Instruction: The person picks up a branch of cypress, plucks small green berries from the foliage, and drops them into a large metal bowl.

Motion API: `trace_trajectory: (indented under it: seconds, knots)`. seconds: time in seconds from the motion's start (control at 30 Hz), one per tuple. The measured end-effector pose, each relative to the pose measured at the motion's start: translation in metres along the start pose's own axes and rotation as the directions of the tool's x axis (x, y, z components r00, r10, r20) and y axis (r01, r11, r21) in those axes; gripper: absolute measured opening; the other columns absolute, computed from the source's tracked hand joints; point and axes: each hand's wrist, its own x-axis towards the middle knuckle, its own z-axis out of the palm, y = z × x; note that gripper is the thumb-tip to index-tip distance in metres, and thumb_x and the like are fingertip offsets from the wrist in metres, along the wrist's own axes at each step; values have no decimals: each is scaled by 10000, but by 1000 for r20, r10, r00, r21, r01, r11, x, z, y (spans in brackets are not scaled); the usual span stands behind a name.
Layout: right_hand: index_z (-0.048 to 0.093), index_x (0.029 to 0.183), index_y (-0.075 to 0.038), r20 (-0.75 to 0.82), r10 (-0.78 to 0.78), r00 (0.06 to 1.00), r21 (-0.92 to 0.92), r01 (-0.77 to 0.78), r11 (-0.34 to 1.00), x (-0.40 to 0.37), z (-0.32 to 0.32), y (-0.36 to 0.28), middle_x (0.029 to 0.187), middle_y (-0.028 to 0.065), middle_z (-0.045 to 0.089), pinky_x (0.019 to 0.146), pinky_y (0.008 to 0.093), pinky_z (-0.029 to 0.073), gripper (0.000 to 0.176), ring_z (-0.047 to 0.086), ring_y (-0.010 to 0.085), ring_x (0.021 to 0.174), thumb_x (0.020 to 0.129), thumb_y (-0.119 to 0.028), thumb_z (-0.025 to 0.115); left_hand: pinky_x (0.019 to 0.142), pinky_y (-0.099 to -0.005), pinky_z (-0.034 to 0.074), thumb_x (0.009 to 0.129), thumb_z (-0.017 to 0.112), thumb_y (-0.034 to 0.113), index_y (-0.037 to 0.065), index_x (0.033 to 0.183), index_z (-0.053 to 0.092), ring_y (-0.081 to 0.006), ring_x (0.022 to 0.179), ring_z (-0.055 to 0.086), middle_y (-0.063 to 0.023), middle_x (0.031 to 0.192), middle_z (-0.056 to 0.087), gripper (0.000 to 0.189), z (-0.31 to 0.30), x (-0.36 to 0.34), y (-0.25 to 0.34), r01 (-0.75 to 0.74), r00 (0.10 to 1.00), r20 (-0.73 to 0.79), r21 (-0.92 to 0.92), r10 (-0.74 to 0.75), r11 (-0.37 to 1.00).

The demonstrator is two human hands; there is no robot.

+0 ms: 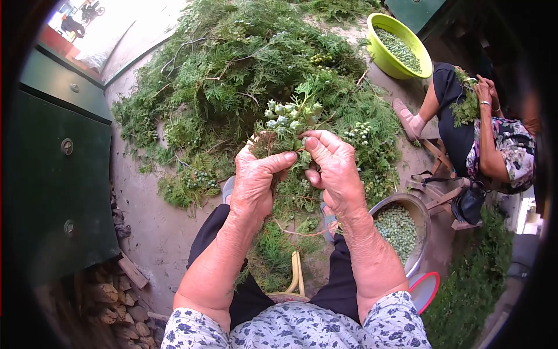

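My left hand (pixel 256 174) is closed on a leafy arborvitae sprig (pixel 288 116) that carries a cluster of pale green cones at its top. Close beside it, my right hand (pixel 336 166) pinches the same sprig between thumb and forefinger, below the cones. What exactly sits under those fingertips is partly hidden. Both hands are in front of a large heap of cut arborvitae branches (pixel 209 87) on the floor. By my right forearm stands a metal basin (pixel 426 224) with many loose green cones (pixel 395 232) in it.
A lime-green tub (pixel 375 49) of cones stands at the back right. Another person (pixel 488 139) sits on a wooden stool at right, holding a sprig. A red-rimmed bowl (pixel 433 291) is by my right side. Green cabinets (pixel 67 180) and stacked firewood (pixel 110 302) line the left.
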Motion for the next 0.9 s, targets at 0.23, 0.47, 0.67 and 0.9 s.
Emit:
trace_trajectory:
  seconds: [0.23, 0.47, 0.67, 0.9]
  knots:
    - [603, 968, -28, -32, -104, 994, -200, 95, 975, -2, 1, 3, 682, -28, 521, 379, 167, 300, 186, 380, 25, 439, 919, -195, 536, 512, -204, 432, 691, 695, -37, 65, 969, 593, -80, 646, 580, -4, 809, 636, 313, 3, -2, -1, 25, 1000, 18, 5, -25, 1000]
    - [610, 922, -22, -116, -222, 968, -310, 178, 934, -2, 0, 7, 688, -25, 539, 380, 169, 300, 194, 393, 37, 446, 920, -200, 534, 503, -212, 427, 692, 697, -34, 60, 979, 592, -83, 640, 578, -6, 804, 635, 320, 5, -1, -5, 33, 999, 31, 14, -33, 999]
    - [581, 937, -9, -212, 57, 976, 74, -42, 996, 3, -11, 1, 729, -4, 532, 369, 166, 291, 240, 389, 45, 446, 933, -238, 508, 506, -224, 471, 698, 690, -11, 58, 974, 592, -108, 675, 612, -21, 817, 647, 301, 1, -2, -9, 41, 998, 40, -9, -41, 999]
    - [532, 922, -23, -67, 61, 996, 359, -33, 933, 11, -31, -7, 800, 65, 520, 392, 203, 325, 179, 482, 123, 559, 926, -199, 502, 501, -225, 424, 694, 678, -26, 54, 901, 591, -94, 621, 562, -8, 770, 622, 238, -1, -6, -3, -18, 1000, 7, -17, 18, 1000]
